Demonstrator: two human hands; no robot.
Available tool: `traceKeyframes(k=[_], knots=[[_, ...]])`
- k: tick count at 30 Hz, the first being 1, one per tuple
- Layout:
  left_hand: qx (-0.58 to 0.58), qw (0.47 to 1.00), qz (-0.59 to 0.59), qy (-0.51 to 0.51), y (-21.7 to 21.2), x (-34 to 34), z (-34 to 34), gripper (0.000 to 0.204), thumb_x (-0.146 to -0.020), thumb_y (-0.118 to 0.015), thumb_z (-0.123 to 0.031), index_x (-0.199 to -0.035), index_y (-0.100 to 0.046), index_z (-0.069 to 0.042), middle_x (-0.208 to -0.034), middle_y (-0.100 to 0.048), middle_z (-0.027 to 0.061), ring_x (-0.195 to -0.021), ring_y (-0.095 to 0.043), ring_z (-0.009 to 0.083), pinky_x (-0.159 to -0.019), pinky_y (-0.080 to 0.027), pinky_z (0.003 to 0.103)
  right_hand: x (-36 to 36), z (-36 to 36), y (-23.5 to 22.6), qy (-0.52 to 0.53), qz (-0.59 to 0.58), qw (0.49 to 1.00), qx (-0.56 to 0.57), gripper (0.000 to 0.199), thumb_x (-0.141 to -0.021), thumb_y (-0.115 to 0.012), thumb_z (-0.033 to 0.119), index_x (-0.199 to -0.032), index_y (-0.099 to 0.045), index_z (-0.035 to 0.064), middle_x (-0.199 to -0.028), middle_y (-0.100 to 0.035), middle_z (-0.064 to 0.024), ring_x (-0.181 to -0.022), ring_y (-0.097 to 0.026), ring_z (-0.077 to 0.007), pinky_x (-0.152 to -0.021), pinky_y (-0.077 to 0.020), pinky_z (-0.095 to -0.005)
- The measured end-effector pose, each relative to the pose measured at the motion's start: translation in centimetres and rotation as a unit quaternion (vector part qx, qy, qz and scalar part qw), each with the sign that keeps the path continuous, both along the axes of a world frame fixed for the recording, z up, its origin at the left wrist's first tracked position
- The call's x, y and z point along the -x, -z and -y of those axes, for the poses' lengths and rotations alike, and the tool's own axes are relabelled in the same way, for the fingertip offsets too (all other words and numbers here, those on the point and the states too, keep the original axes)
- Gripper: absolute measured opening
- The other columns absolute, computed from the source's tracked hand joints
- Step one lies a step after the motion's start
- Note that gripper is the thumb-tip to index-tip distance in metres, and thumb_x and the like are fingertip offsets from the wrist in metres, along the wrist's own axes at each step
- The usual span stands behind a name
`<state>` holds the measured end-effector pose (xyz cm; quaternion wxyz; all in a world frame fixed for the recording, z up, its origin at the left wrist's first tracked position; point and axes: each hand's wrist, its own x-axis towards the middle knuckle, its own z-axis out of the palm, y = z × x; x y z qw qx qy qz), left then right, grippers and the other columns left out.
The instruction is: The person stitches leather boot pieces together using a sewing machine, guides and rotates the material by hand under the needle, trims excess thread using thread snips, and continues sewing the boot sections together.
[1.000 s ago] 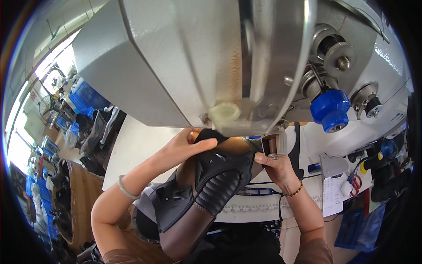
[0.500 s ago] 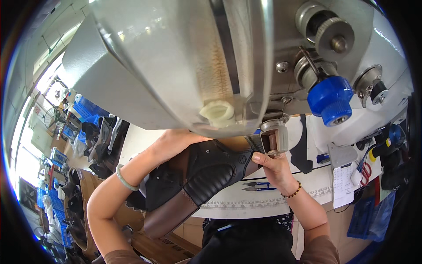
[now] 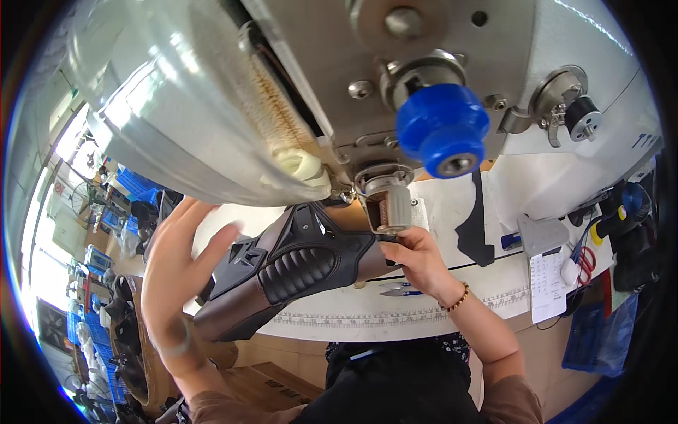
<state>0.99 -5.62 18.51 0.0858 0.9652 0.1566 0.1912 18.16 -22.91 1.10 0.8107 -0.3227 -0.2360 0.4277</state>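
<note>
Far L of frame: blue crates [image 3: 134, 185], then a cardboard carton [image 3: 147, 339] lower L, w/ dark pieces beside it; both stand off the worktop, prob. to leave the white table [image 3: 339, 321] free for handling.

L hand [image 3: 176, 268], mid-left: open, fingers spread, thumb apart, rather blurred. It's in front of the piece's far-L end, not gripping; can't tell if it touches (the blur hides any contact).

Brown-and-black piece [image 3: 300, 265], ctr-left to ctr: padded, ribbed, looks like leather; lies aslant, lower L end hanging past the table edge, R end up under the machine head [image 3: 487, 78]. Slant prob. b/c it's long & stiff and only the R end needs to be near the machine. Clear guard [image 3: 183, 120], upper L, and blue knob [image 3: 441, 127], upper ctr, sit above; the needle isn't visible.

R hand [image 3: 421, 267], just R of ctr: closed on the piece's R end, thumb on top, fingers curled & partly hidden; likely steadying that end right by the metal cylinder [image 3: 388, 208].

Snips [image 3: 401, 290] lie just below the R hand, handy for a quick pick-up. Black strip [image 3: 477, 230] farther R, flat, out of the way. Paper [image 3: 549, 286] & red-handled scissors [image 3: 586, 265], right side: set aside, yet prob. reachable.
</note>
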Motion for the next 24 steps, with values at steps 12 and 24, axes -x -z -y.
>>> traceKeyframes(k=[12,24], knots=[[-0.367,0.93,0.034,-0.01,8.4,-0.9,8.3,0.049,-0.078,-0.063,-0.042,-0.119,-0.058,-0.015,-0.115,-0.057,0.0127,-0.098,-0.058,0.0259,-0.085,-0.044,0.032,-1.0,-0.7,-0.3,-0.09,0.163,0.982,0.022,0.024,-0.082,-0.05,-0.006,-0.103,-0.06,0.0006,-0.086,-0.056,0.0078,-0.077,-0.046,0.0009,-0.066,-0.0391,-0.0159],[-0.425,0.904,0.043,0.02,9.4,-1.6,7.8,0.041,-0.087,-0.054,-0.036,-0.12,-0.057,-0.012,-0.112,-0.059,0.0134,-0.094,-0.06,0.0253,-0.079,-0.047,0.029,-1.2,-0.3,-0.1,-0.081,0.129,0.988,0.004,0.014,-0.085,-0.056,0.002,-0.098,-0.062,0.0034,-0.081,-0.055,0.0078,-0.074,-0.046,-0.0006,-0.066,-0.0401,-0.0182]])
